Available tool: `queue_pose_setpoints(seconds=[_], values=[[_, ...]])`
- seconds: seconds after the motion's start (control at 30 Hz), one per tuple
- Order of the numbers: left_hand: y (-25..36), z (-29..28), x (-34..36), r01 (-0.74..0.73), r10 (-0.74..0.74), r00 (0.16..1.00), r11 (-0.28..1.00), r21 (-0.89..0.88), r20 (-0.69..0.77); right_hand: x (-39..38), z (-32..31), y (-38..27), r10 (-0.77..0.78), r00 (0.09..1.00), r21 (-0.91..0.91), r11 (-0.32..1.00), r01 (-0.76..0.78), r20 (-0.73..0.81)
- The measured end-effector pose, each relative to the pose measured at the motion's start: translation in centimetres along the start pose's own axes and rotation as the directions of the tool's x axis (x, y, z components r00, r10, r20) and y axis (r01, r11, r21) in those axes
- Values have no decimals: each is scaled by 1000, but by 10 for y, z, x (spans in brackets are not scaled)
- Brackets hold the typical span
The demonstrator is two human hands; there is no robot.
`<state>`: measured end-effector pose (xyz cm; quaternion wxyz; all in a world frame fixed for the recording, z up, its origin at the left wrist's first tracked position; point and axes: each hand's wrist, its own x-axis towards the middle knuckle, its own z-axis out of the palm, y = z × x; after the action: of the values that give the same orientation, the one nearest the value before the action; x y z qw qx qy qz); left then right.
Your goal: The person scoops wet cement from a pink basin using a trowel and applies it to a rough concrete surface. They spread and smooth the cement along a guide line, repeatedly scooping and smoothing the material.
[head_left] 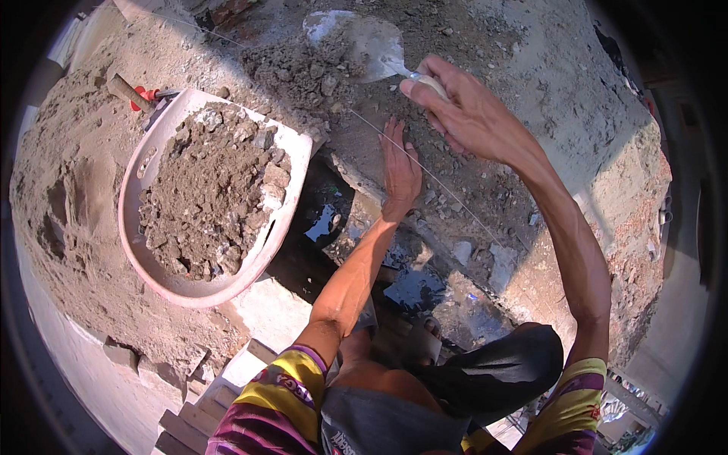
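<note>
My right hand (pixel 464 108) is closed round the pale handle of a trowel (pixel 383 47). The trowel's broad metal blade, smeared with grey dirt, points left and lies against a mound of loose damp soil (pixel 311 76). Below it, my left hand (pixel 400 171) rests with its fingers stretched out on the dirt ledge, beside a thin taut string (pixel 447 189). A pinkish-white plastic scoop pan (pixel 136 246) stands left of my left arm, heaped with soil and broken stones (pixel 212 197).
A wooden handle (pixel 127 92) and a red-and-black tool handle (pixel 148 95) lie beside the pan's far edge. Between the pan and my legs runs a dark trench (pixel 322 220) with wet patches. Bricks (pixel 186 432) are stacked at the lower left. Sand slopes surround the spot.
</note>
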<state>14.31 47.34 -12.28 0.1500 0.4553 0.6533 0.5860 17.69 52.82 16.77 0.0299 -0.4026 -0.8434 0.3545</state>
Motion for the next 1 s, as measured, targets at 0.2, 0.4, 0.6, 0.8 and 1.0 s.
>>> queue_pose_setpoints(seconds=[0.2,0.4,0.6,0.8,1.0], values=[[5,-48,-6,35,-51,992,990,-137,-115,-57,0,201,222,975,55,974,-221,-11],[11,-64,-27,124,-168,960,972,-198,-223,-123,82,199,328,689,204,796,-571,647],[-4,-84,-32,162,-178,979,974,-158,-98,-186,46,285,570,754,530,550,-645,327],[1,-47,-28,142,-189,920,977,-157,-344,-110,105,198,270,892,591,673,-444,362],[-13,-54,-32,38,-29,991,997,69,-134,-110,108,257,512,851,682,580,-446,122]])
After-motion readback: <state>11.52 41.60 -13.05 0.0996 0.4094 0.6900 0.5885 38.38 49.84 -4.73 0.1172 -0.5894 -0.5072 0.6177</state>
